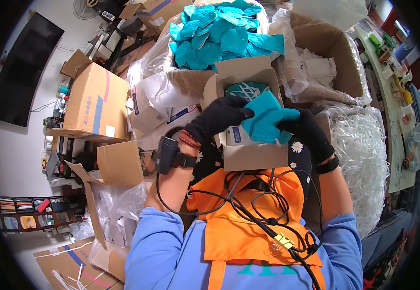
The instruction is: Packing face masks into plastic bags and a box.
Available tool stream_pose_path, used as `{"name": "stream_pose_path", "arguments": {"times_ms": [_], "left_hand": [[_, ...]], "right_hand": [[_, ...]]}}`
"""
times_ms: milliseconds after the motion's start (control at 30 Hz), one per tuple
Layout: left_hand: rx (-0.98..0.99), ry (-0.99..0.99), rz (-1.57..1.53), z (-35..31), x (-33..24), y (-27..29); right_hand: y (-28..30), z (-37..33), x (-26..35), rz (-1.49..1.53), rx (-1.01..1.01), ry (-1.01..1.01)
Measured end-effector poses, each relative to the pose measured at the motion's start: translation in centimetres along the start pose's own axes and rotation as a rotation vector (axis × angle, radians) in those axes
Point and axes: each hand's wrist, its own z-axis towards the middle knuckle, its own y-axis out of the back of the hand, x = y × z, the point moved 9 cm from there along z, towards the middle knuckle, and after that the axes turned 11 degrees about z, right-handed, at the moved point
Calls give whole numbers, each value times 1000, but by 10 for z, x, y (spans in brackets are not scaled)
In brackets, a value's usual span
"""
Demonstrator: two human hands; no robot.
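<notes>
Both my hands wear black gloves and hold a teal folded face mask (264, 118) over an open cardboard carton on my lap. My left hand (223, 115) pinches its upper left side. My right hand (308, 131) grips its right end. Inside the small carton (256, 161), whose flaps stand up, lie more teal masks (246, 91) with white straps showing. Part of a white label shows beneath the held mask. Behind the carton, a large plastic-lined box is heaped with loose teal masks (219, 36).
A plastic-lined box (323, 67) at the far right contains white pieces. Nearer stands a bag of white elastic straps (360, 164). White cartons (152, 104) and a brown box (94, 101) are at left. Black cables (248, 203) hang across my orange apron (219, 237).
</notes>
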Motion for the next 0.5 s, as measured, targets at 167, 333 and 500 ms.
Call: {"name": "stream_pose_path", "arguments": {"times_ms": [167,333,500], "left_hand": [[-292,-165,202,-5,8,9],[-269,-199,589,-23,-26,26],[-92,-369,655,-22,-61,2]], "right_hand": [[21,-10,28,120,-165,182],[22,-27,76,-354,-54,375],[-22,-12,65,111,33,110]]}}
